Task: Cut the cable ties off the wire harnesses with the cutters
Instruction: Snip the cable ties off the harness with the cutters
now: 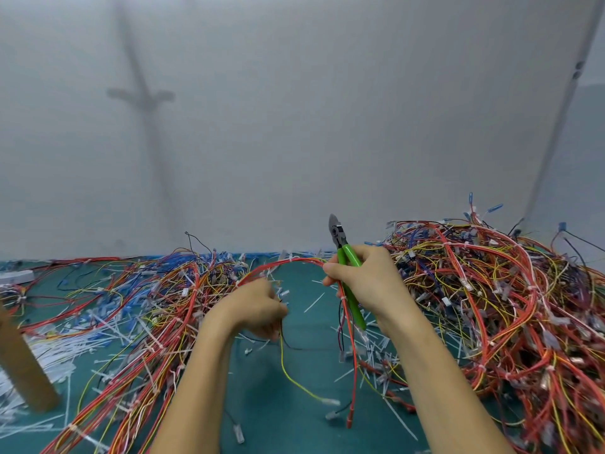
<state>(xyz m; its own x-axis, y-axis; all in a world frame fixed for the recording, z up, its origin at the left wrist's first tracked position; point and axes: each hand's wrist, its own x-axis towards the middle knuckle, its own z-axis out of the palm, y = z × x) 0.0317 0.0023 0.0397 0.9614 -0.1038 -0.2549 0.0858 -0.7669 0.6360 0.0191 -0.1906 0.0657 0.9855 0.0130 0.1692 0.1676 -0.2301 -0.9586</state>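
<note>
A pale grey wall [294,126] fills the far half of the view, and below it lies a teal-green table [304,375]. On the right a tall heap of wire harnesses [507,306], mostly red with yellow, blue and black strands, is piled up near the wall. A flatter left heap [157,306] spreads over the table's left side down to the near edge. A wooden post [23,365] leans at the near left. Two bare forearms reach in between the heaps. The right hand [363,283] has its fingers curled tight round the green handles of the cutters [347,263], whose metal nose points up and away, clear of any wire; its thumb also pins the held harness [288,262] against the handles. This red and yellow bundle arches leftward to the left hand [258,306], whose fingers are curled closed on it, and loose ends hang from both hands to the table. A white cable tie [343,299] wraps the bundle just below the right hand. White tie scraps [314,303] litter the table between and around the heaps
</note>
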